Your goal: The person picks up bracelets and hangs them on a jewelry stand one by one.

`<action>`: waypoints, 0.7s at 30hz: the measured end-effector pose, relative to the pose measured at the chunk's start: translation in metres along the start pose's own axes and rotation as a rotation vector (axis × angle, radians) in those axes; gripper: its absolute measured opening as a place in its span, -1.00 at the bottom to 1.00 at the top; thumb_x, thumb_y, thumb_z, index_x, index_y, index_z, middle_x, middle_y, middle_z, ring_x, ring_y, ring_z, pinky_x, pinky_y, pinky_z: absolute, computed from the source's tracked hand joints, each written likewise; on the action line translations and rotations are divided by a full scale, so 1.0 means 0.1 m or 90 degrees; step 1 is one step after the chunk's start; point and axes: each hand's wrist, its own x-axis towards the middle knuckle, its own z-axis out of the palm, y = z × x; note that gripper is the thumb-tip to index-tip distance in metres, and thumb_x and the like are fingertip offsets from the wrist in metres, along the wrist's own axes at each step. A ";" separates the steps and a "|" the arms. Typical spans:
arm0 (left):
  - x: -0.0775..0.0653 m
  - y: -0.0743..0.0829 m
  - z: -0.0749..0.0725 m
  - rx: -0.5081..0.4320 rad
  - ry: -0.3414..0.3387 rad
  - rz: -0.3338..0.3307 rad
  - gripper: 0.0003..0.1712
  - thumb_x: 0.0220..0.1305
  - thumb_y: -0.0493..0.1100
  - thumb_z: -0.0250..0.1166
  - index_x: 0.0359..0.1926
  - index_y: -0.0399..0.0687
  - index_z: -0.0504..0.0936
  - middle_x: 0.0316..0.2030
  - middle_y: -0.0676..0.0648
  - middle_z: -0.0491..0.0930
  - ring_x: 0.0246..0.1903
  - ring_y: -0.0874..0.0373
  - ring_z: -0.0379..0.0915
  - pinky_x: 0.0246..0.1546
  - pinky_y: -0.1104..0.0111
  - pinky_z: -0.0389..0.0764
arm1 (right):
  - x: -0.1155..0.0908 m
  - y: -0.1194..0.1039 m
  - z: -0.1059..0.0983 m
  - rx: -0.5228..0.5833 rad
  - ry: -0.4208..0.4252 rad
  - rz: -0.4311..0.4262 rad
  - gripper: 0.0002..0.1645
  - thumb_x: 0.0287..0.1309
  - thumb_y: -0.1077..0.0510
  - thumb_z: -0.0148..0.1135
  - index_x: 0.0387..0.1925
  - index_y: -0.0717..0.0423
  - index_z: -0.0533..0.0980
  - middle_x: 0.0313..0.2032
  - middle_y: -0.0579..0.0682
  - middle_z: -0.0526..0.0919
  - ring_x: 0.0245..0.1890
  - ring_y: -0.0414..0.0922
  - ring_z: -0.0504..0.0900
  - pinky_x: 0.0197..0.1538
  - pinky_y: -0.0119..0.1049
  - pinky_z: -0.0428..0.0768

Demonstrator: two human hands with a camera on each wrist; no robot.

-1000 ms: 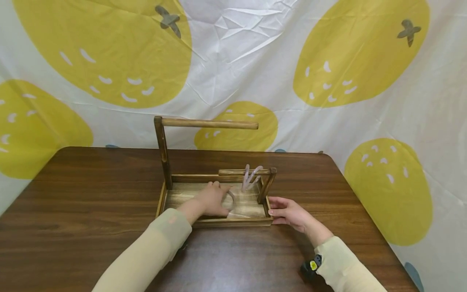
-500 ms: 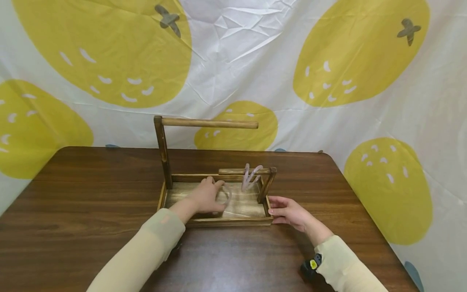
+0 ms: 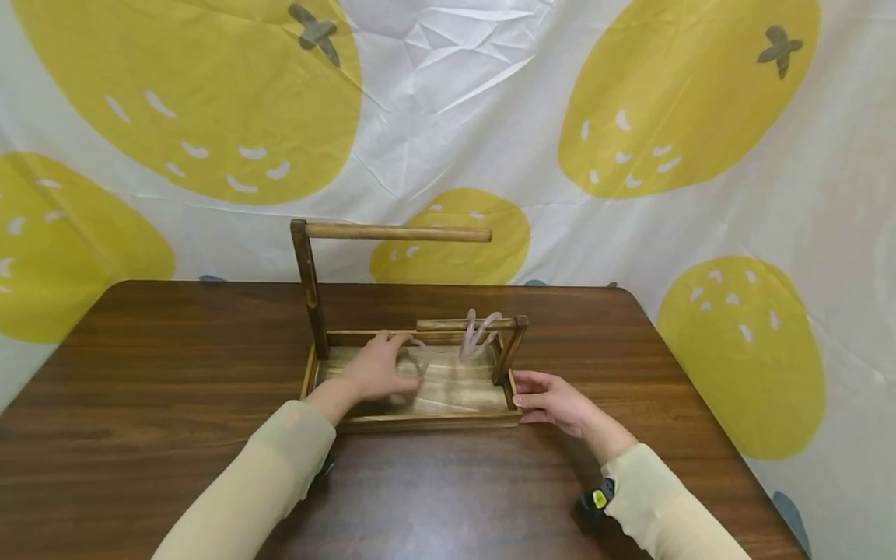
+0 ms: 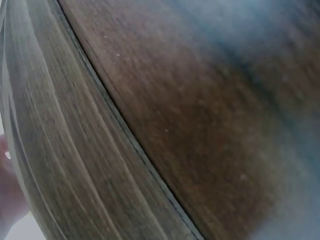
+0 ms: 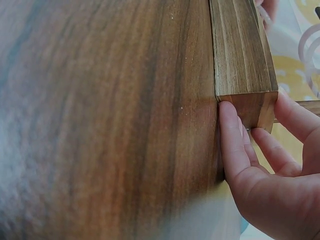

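Observation:
My left hand (image 3: 374,369) pinches a pale translucent bangle (image 3: 424,358) between thumb and fingers, over the left half of the tray of a wooden jewelry stand (image 3: 448,422). Part of that bangle is hidden behind the fingers. My right hand (image 3: 556,404) grips the tray's right end; the right wrist view has its fingertips (image 5: 228,112) against the end wall and the thumb at the rim. Pale pinkish bangles (image 3: 469,336) hang on the stand's short lower bar (image 3: 441,324). The left wrist view takes in mainly the tray's front wall (image 4: 75,130).
The stand's tall left post (image 3: 308,288) carries a long upper bar (image 3: 399,232) reaching right, above the tray. Everything rests on a brown wooden table (image 3: 175,373). Behind it hangs a white cloth (image 3: 448,148) printed with yellow fruit.
My left hand has moved left along the tray, carrying the bangle with it. My right hand stays at the tray's right end. The head view has shifted slightly.

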 end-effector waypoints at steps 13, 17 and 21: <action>-0.03 -0.02 -0.04 -0.052 0.075 0.013 -0.15 -0.01 0.06 0.32 0.30 -0.17 0.30 0.04 -0.26 0.43 -0.01 -0.12 0.43 0.03 0.06 0.49 | 0.00 0.00 0.00 -0.001 0.003 0.000 -0.26 0.25 0.34 0.03 0.37 0.44 -0.02 0.20 0.45 0.23 -0.16 -0.23 0.53 -0.11 -0.25 0.63; -0.06 -0.02 -0.05 -0.095 0.091 0.014 -0.16 -0.01 0.00 0.31 0.30 -0.19 0.28 0.03 -0.26 0.45 -0.02 -0.10 0.41 0.02 0.06 0.47 | -0.01 -0.01 0.01 -0.001 0.006 0.002 -0.27 0.26 0.34 0.03 0.37 0.43 -0.02 0.19 0.43 0.24 -0.16 -0.23 0.54 -0.10 -0.24 0.63; -0.08 -0.02 -0.06 -0.117 0.118 0.034 -0.21 -0.03 -0.04 0.31 0.24 -0.21 0.31 -0.13 -0.23 0.47 -0.19 0.00 0.36 -0.14 0.15 0.46 | 0.00 -0.01 0.01 -0.002 0.004 0.001 -0.27 0.26 0.33 0.03 0.37 0.43 -0.01 0.18 0.42 0.26 -0.17 -0.23 0.54 -0.10 -0.24 0.63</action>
